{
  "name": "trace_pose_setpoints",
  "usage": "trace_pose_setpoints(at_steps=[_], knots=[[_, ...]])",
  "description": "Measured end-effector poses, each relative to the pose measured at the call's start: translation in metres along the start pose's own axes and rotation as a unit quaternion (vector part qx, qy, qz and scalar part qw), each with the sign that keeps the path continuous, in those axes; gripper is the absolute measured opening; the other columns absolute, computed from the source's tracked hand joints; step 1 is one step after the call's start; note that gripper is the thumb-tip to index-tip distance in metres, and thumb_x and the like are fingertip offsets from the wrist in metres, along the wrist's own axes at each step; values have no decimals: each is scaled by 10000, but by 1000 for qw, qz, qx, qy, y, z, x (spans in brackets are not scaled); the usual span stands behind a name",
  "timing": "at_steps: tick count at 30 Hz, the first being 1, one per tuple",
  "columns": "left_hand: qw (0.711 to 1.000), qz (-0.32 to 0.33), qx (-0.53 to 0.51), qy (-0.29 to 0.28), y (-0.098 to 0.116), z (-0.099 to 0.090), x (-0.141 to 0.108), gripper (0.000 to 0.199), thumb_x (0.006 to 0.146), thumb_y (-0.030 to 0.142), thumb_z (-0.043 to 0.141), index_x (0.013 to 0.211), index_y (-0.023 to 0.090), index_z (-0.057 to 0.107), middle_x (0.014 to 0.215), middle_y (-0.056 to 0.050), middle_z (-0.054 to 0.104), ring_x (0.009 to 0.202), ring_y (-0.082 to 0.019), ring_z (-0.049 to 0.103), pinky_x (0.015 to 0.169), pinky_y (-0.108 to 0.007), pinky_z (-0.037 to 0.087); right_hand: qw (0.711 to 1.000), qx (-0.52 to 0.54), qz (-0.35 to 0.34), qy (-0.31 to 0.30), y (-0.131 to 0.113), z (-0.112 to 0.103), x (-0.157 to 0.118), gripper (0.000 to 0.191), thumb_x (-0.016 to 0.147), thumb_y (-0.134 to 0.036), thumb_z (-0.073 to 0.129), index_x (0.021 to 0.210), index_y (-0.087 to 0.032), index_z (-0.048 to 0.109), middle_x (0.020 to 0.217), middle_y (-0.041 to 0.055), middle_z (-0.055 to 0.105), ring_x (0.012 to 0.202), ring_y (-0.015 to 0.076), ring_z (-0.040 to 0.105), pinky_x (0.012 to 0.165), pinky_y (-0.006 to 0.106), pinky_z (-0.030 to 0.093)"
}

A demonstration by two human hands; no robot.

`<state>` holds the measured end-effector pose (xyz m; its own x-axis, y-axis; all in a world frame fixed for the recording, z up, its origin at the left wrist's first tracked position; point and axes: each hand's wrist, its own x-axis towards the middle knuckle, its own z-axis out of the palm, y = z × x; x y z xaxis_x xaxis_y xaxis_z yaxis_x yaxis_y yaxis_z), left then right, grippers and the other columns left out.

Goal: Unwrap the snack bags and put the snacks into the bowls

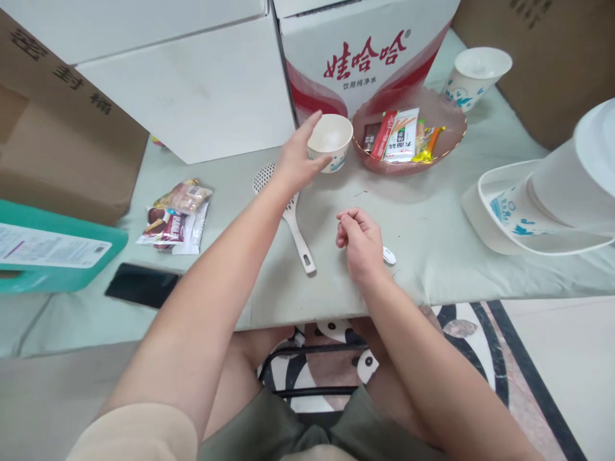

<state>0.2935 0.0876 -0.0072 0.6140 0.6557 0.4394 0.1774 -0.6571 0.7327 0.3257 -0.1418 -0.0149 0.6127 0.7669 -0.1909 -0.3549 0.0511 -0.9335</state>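
Note:
My left hand (300, 157) reaches over the table to a white paper cup (331, 137) with a blue pattern near its base. Its thumb and fingers are spread at the cup's left and front sides; whether they press on it I cannot tell. Under my left wrist lies a white slotted skimmer (298, 237), its round perforated head partly hidden by the forearm. My right hand (358, 243) rests on the table with its fingers curled in, and nothing shows in it. Just right of it lies a small white oval piece (389, 256).
A pink glass bowl (369, 163) holds wrapped snacks, with another paper cup (478, 70) behind it. At right stands a white basket (485, 224) holding cups. Snack packets (173, 218), a phone (141, 285) and a green container (62, 246) lie left. White boxes (202, 89) line the back.

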Motion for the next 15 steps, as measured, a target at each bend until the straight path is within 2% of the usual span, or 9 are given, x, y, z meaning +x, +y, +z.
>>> trace_pose_setpoints(at_steps=[2,4,6,8,10,11,12,14,15], knots=[[1000,-28,5,-8,16,-13,-31,513,759,342,843,1236,222,697,1263,-120,746,1250,-294,687,1109,-444,514,1000,-14,-10,-6,-1,0,-2,219,736,-431,639,776,-225,574,542,-77,475,486,83,423,487,221,343],[996,-85,-2,-6,36,-27,-68,231,876,403,724,945,183,739,909,-90,786,928,-245,756,900,-381,586,999,-40,-23,-24,-3,0,-8,212,753,-417,650,739,-225,560,513,-75,472,481,86,410,486,220,332],[992,-124,-16,-11,53,-40,-108,322,942,455,618,814,180,726,765,-61,771,755,-198,726,757,-326,577,994,-79,-32,-68,-6,1,-23,244,776,-391,670,674,-223,524,496,-66,475,485,83,395,493,216,328],[988,-151,-37,-20,65,-51,-148,352,960,477,586,873,181,753,798,-54,802,764,-185,733,738,-305,568,981,-117,-18,-150,-9,2,-46,337,813,-377,686,608,-219,471,498,-62,457,494,74,372,498,209,321],[980,-185,-57,-37,70,-63,-184,401,982,511,556,904,183,772,846,-67,824,820,-191,759,790,-312,577,946,-138,35,-290,-9,4,-75,421,886,-405,657,578,-211,446,511,-61,418,497,70,361,494,203,313],[976,-203,-70,-34,70,-69,-199,430,993,534,538,931,184,781,877,-78,830,842,-196,767,802,-318,580,911,-136,78,-381,-7,4,-91,444,929,-428,615,579,-207,455,519,-54,426,494,72,381,493,202,322],[972,-220,-83,-19,68,-75,-212,454,996,556,530,946,183,784,890,-87,832,850,-201,770,807,-322,581,848,-127,136,-496,-3,5,-106,434,967,-441,563,612,-199,504,549,-38,478,499,80,432,499,205,355],[961,-250,-115,35,62,-87,-231,470,999,573,525,953,182,782,889,-94,827,856,-204,771,811,-323,581,680,-105,252,-680,8,7,-133,365,987,-415,544,707,-187,598,622,-18,563,524,96,528,525,214,425],[955,-260,-128,66,57,-94,-237,452,998,561,538,937,182,777,871,-90,820,851,-200,768,809,-318,580,597,-98,287,-743,14,9,-144,313,964,-402,600,737,-189,627,636,-22,579,534,101,550,529,215,436]])
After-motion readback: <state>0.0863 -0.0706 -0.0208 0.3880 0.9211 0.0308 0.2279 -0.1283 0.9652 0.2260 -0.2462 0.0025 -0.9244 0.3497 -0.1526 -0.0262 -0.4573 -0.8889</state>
